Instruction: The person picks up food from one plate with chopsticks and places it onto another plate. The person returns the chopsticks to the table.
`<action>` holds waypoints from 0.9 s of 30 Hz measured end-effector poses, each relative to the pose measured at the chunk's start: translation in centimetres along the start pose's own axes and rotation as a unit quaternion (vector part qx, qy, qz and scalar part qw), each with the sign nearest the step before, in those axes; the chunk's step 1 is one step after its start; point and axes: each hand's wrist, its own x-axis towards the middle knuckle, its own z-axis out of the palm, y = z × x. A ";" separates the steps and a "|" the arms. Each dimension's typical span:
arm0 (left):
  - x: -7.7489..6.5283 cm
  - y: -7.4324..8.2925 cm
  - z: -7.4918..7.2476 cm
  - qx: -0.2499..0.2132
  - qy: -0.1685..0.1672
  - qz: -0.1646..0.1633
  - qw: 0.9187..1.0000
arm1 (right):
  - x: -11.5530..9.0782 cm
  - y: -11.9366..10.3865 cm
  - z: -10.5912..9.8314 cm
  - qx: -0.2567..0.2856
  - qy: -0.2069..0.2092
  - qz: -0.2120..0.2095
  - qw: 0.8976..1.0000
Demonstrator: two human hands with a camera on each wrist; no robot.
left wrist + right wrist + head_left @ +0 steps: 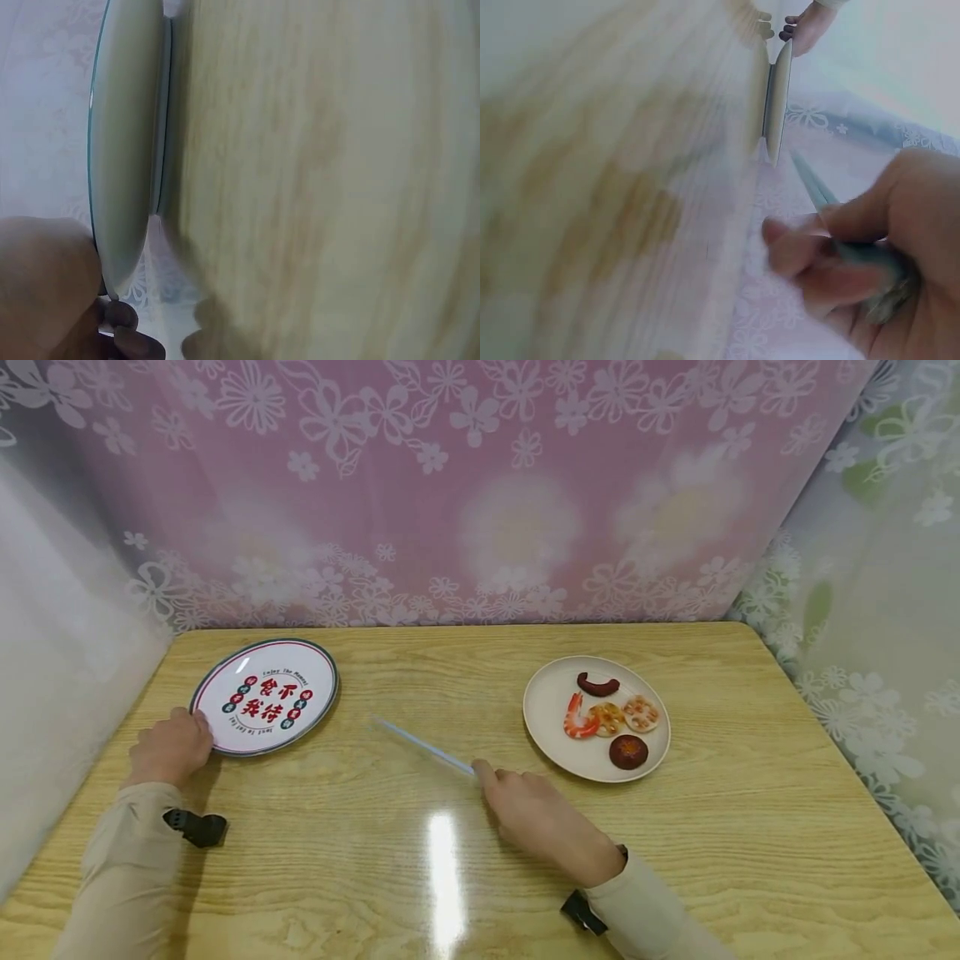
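Observation:
At the left of the table my left hand (171, 750) pinches the near-left rim of a white plate (318, 670) with red and green lettering. In the left wrist view the thumb lies at the rim of the plate (124, 150), with curled fingertips below. Toward the middle, my right hand (536, 814) grips a long, thin pale-blue utensil (427, 747) that points left over the table. Its far tip is blurred, and I cannot tell its kind. The right wrist view shows the fingers curled round the utensil (814, 184), whose rear end lies in the palm.
A beige plate (547, 731) stands at the right, holding a shrimp (576, 722), a curved brown piece (597, 685), lotus root slices (641, 715) and a mushroom cap (628, 752). The wooden table (360, 877) ends at a pink floral curtain (420, 527).

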 end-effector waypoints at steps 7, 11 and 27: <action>0.5 -0.4 0.0 0.004 -0.021 -0.006 1.000 | -0.2 0.2 -0.6 0.155 0.074 -0.025 0.985; 0.6 -0.6 -0.1 0.002 -0.030 -0.002 1.000 | -0.3 -0.2 -1.7 0.382 0.076 -0.027 0.921; 0.7 -0.4 -0.2 0.007 -0.046 -0.008 0.999 | -1.3 -1.6 -4.7 0.460 -0.001 -0.240 0.855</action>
